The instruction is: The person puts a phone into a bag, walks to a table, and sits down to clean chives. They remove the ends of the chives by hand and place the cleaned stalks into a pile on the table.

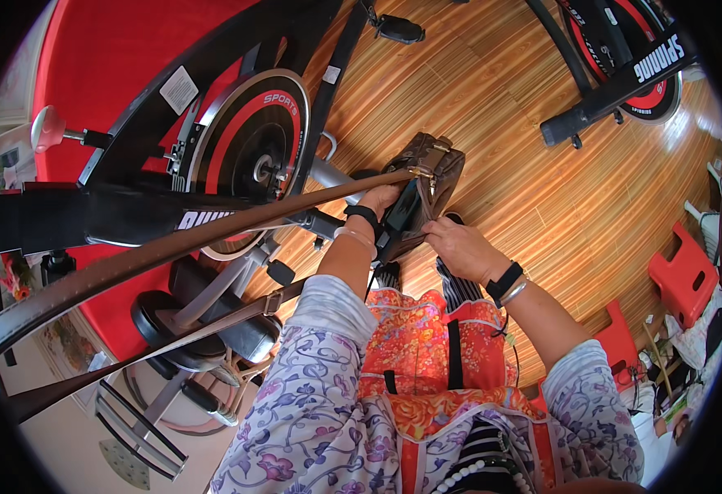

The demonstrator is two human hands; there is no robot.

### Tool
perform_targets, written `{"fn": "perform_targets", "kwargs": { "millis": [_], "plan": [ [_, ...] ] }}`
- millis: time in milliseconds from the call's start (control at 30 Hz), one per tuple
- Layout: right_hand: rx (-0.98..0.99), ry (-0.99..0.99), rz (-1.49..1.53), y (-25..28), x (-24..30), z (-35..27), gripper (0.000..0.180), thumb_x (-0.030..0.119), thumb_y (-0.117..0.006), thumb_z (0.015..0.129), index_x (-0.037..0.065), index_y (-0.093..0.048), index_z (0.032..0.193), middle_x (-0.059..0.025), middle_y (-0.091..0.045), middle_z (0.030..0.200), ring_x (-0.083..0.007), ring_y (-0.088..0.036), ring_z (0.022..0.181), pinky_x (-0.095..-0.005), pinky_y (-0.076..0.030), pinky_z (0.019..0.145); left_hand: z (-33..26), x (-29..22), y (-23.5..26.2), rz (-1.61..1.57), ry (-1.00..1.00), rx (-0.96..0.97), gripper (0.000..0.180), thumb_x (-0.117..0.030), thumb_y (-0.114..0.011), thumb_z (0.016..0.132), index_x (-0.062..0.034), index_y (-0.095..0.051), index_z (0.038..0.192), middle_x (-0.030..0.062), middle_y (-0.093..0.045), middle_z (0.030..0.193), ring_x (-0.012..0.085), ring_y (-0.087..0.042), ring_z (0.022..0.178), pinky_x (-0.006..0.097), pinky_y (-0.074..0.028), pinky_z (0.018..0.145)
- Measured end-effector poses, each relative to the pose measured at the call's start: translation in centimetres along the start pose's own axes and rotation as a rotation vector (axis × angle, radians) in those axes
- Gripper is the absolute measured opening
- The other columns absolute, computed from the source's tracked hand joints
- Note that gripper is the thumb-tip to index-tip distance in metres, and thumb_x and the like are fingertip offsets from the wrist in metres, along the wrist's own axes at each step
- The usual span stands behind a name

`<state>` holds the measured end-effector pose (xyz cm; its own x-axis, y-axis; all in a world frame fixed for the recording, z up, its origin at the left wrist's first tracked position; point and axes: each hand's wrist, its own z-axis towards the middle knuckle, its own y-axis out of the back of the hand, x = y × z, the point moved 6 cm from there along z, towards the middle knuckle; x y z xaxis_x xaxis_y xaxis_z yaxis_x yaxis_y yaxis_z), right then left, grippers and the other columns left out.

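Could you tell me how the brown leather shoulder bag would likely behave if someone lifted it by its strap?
The brown leather shoulder bag looks soft: it sags and creases between the left hand and right hand, so it would probably slump. Its long brown strap seems flexible, so the bag would likely swing.

White square label (179,89) on bike frame

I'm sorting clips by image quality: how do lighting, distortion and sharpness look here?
Head view: bright daylight with glare on the striped wooden floor at upper right; fisheye bends the brown leather strap and darkens the rim; the left hand, right hand and small brown leather handbag are sharp.
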<state>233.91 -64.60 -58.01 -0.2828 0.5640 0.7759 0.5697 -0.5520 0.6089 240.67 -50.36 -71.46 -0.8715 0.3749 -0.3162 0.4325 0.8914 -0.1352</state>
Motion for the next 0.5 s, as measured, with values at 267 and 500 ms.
{"fn": "perform_targets", "kwargs": {
  "millis": [267,500],
  "plan": [
    [0.022,-0.011,0.030,-0.1,0.4,0.8,0.014,0.002,-0.056,0.077,0.001,-0.061,0.090,-0.0089,-0.057,0.115,-0.0254,-0.055,0.104,-0.0337,-0.051,0.084,1.9,0.8,1.3,0.065,-0.065,0.095,0.055,-0.049,-0.058,0.094,-0.0094,-0.056,0.132,0.0064,-0.068,0.115,0.0174,-0.066,0.095,0.032,-0.053,0.080],
    [0.019,-0.034,0.020,-0.6,-0.1,0.7,0.016,0.001,-0.056,0.077,0.000,-0.062,0.091,-0.0095,-0.057,0.116,-0.0259,-0.055,0.106,-0.0340,-0.052,0.084,1.9,0.8,1.0,0.004,-0.028,0.018,0.057,-0.048,-0.061,0.092,-0.0089,-0.055,0.133,0.0082,-0.062,0.124,0.0185,-0.060,0.107,0.035,-0.050,0.088]
  ]
}}
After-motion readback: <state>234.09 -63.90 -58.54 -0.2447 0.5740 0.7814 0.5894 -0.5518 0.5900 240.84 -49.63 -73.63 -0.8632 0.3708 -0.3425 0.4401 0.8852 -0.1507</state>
